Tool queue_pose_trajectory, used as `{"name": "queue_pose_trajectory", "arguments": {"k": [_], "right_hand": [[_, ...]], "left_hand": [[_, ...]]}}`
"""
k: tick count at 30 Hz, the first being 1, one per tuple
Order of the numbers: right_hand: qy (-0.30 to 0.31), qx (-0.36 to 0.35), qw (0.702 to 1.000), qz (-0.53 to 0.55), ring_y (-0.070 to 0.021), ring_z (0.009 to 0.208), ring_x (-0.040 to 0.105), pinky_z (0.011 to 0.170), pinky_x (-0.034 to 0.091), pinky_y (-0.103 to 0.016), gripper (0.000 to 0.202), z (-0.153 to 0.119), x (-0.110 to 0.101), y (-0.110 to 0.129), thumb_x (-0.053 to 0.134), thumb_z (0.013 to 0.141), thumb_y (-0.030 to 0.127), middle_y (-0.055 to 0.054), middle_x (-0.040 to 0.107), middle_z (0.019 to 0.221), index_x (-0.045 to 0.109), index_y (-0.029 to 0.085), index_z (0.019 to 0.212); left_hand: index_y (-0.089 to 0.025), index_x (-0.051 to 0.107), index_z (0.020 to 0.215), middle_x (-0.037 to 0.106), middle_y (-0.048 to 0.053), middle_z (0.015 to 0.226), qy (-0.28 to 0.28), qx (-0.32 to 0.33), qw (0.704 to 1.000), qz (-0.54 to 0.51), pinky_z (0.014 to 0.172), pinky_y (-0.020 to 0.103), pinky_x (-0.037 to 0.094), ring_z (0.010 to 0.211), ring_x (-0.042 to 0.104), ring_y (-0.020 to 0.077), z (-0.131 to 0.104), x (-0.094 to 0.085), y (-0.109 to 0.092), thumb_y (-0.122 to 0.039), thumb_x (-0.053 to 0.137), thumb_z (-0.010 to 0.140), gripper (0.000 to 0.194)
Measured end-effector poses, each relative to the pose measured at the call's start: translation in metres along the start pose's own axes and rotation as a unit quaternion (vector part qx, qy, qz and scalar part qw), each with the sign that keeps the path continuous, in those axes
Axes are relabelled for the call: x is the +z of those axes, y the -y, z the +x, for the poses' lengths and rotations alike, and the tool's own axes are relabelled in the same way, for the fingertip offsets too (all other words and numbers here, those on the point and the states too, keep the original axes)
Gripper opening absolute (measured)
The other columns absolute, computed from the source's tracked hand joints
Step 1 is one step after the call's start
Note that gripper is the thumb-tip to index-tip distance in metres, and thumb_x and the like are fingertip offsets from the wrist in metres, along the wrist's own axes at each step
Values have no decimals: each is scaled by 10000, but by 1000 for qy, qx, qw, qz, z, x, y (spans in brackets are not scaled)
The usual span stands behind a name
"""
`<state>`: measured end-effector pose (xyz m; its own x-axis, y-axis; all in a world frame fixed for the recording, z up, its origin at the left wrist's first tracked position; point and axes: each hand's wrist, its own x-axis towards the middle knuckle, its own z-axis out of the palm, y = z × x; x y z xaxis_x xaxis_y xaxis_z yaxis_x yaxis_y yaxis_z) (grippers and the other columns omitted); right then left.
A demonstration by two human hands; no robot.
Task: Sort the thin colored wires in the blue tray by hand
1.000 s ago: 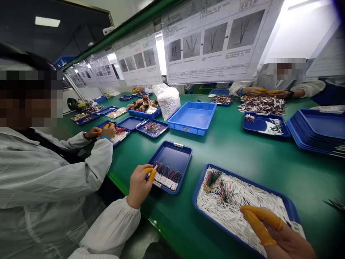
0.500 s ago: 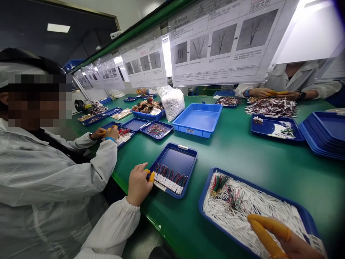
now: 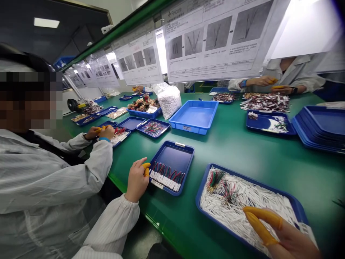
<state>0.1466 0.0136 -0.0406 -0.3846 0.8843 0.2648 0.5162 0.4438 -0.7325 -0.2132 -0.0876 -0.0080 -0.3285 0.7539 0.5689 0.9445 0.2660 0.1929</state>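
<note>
My left hand [image 3: 137, 180], with yellow finger cots, is at the left edge of a blue tray [image 3: 176, 146]. Its bare fingers stretch out, and nothing shows in its grasp. A row of red and dark wires with white sleeves [image 3: 165, 180] lies along that tray's near side. My right hand [image 3: 283, 232] hovers over a larger blue tray [image 3: 302, 212] heaped with white tubes [image 3: 258, 196]. Its cot-covered thumb and finger meet at the tips; anything pinched there is too small to make out. Beside them lie loose red and dark wires [image 3: 230, 192] and a green-red wire bundle [image 3: 215, 179].
An empty light blue bin [image 3: 194, 111], a bag of white pieces [image 3: 168, 101] and small trays stand farther back. Stacked blue trays [image 3: 320, 126] are at right. Co-workers sit at left [image 3: 61, 187] and across the table [image 3: 285, 77]. Instruction sheets [image 3: 212, 46] hang above.
My left thumb and finger have drawn slightly back from the white sleeves at the tray's edge. The right hand keeps its pinch over the tube tray. The whole view has shifted a little.
</note>
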Motion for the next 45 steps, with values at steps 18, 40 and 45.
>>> {"name": "queue_pose_trajectory", "arguments": {"k": [18, 40, 45], "right_hand": [[123, 83, 968, -201, -177, 594, 533, 503, 341, -246, 213, 55, 5, 45, 464, 638, -2, -31, 580, 686, 520, 189, 714], [-4, 181, 956, 231, -133, 560, 523, 493, 444, -262, 199, 49, -28, 22, 561, 692, 206, 18, 510, 672, 508, 183, 883], [-6, 201, 918, 341, -113, 542, 510, 498, 440, -250, 236, 48, -27, 30, 649, 642, 220, 31, 522, 652, 554, 189, 855]], "left_hand": [[-154, 562, 589, 568, 48, 703, 290, 302, 898, -135, 605, 321, 426, 688, 500, 198, 24, 30, -192, -110, 559, 691, 111], [-150, 576, 598, 602, 30, 701, 367, 287, 826, -318, 546, 222, 417, 606, 541, 130, -6, 45, -204, -147, 546, 730, 135], [-139, 590, 665, 609, 61, 783, 318, 203, 833, -404, 656, 255, 435, 710, 555, 157, -3, 42, -207, -148, 542, 743, 92]]}}
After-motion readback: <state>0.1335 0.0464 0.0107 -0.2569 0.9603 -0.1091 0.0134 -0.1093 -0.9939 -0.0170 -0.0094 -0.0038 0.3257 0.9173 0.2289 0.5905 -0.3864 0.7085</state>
